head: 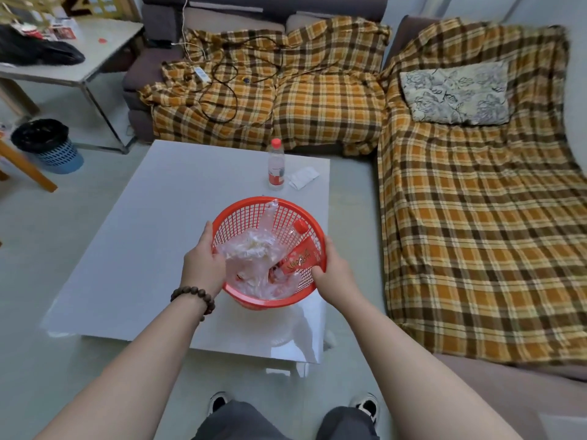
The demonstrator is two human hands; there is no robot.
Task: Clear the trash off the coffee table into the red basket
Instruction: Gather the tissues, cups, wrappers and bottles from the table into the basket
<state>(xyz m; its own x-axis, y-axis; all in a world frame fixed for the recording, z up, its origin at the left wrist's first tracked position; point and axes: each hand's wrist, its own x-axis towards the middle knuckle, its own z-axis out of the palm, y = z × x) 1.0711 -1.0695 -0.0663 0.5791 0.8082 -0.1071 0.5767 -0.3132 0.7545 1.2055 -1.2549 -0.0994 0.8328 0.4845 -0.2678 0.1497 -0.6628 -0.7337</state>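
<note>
The red mesh basket (254,207) stands on the white coffee table (152,236), tilted a little toward me. Inside lie crumpled clear plastic (251,252), a clear bottle with a red cap (300,226) and a red wrapper (298,258). My left hand (203,265), with a bead bracelet at the wrist, grips the basket's left rim. My right hand (333,268) grips the right rim, fingers curled inside. At the table's far edge a plastic bottle (275,166) with a red cap and label stands upright, and a crumpled white tissue (303,176) lies just right of it.
A sofa under an orange plaid blanket (317,100) wraps the far and right sides, with cables and a patterned cushion (457,93) on it. A blue bin with a black liner (47,144) stands on the floor at left, below a side table (95,49).
</note>
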